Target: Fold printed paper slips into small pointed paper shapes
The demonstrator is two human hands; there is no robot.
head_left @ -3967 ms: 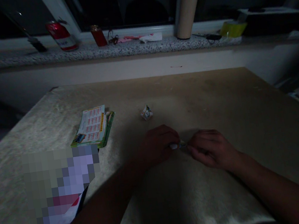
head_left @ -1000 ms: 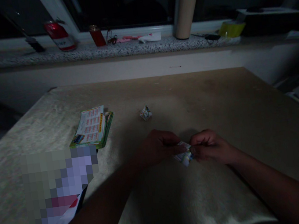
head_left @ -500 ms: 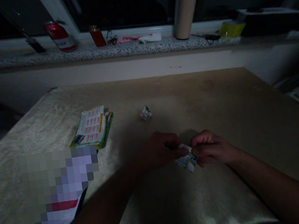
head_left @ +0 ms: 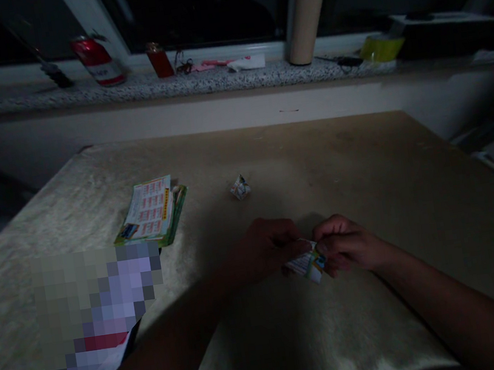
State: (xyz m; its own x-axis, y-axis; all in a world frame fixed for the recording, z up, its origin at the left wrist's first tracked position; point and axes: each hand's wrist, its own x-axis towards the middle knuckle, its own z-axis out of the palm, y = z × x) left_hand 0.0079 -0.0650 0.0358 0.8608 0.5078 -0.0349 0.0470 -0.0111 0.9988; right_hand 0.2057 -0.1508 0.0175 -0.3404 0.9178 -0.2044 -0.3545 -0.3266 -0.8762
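Note:
Between my two hands is a small piece of folded printed paper (head_left: 307, 266), white with blue, green and yellow patches. My left hand (head_left: 269, 248) pinches its upper left part between thumb and fingers. On the other side, my right hand (head_left: 345, 243) grips the upper right edge, thumb on top and fingers curled beneath. The fingers hide part of the paper. Farther back on the table sits a small folded paper shape (head_left: 241, 188) with pointed corners, apart from both hands.
A stack of printed calendar cards (head_left: 152, 210) lies on the left of the cloth-covered table (head_left: 361, 150). Nearer me is a pixelated flat object (head_left: 114, 320) beside my left forearm. The windowsill behind holds a red can (head_left: 97, 60), a red lighter-like item (head_left: 159, 60) and a cardboard tube (head_left: 309, 11).
Both hands keep hold of the paper, and their fingers have shifted slightly on it. The paper's tilt differs a little. The other things stay where they were.

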